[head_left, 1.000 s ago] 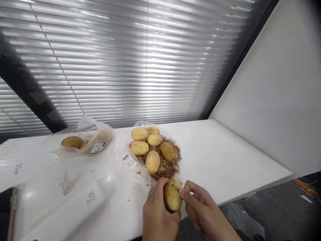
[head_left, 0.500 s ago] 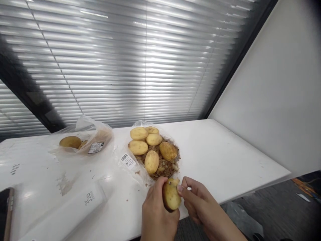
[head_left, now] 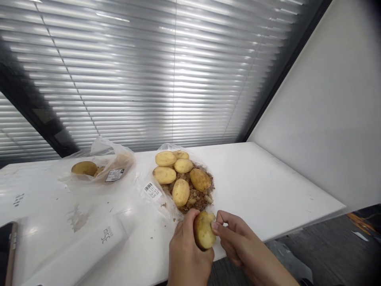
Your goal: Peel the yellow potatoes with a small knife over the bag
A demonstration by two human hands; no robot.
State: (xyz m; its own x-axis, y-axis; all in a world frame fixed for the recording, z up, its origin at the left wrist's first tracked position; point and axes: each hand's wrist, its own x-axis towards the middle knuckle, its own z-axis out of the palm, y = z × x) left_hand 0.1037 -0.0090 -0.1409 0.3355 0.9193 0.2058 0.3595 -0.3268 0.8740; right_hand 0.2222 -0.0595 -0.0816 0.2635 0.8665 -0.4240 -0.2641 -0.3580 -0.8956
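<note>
A partly peeled yellow potato (head_left: 204, 230) is gripped in my left hand (head_left: 187, 246), fingers wrapped round its left side and underside. At its right edge, my right hand (head_left: 235, 236) is closed in a pinch, thumb and forefinger on the potato's skin. A pale flap shows at the top near those fingertips. Just beyond both hands lies a clear plastic bag (head_left: 168, 200) with a barcode label. On it rest brown peel scraps (head_left: 195, 201) and several potatoes, among them a pale one (head_left: 180, 192) in front and a browner one (head_left: 200, 180) to the right.
Another plastic bag (head_left: 119, 159) with potatoes (head_left: 84, 168) inside lies at the back left of the white table (head_left: 253, 186). A white box (head_left: 80, 250) and a phone (head_left: 7, 254) are at the front left. Blinds (head_left: 149, 79) stand behind, a white partition (head_left: 321, 119) at right.
My right fingertips have shifted very slightly down along the potato's right edge. The potato stays in my left hand, and the view has moved a little.
</note>
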